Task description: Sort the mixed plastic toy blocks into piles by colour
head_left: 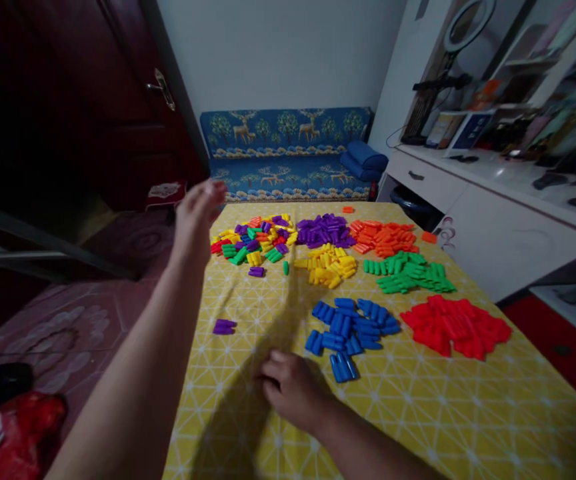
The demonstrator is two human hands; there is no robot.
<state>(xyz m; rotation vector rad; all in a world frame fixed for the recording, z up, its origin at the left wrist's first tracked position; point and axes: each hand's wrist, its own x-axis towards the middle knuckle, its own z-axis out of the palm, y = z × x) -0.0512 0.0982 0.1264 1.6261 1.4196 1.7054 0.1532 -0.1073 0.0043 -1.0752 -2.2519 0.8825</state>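
A table under a yellow patterned cloth (418, 413) carries small plastic pegs sorted by colour: purple (323, 230), orange (383, 237), yellow (328, 265), green (408, 273), blue (351, 327) and red (455, 323) heaps. At the far left lies a mixed heap (255, 243). My left hand (198, 213) hovers raised beside the mixed heap, fingers stretched out, slightly blurred, holding nothing that I can see. My right hand (291, 390) rests on the cloth just in front of the blue heap, its fingers curled under. Two loose purple pegs (224, 326) lie between my arms.
A blue patterned sofa (288, 153) stands beyond the table. A white cabinet (493, 220) with cluttered shelves runs along the right. A dark door (118, 100) is on the left. A red bag (23, 427) lies on the floor at bottom left. Stray orange pegs (429, 237) sit near the table's right edge.
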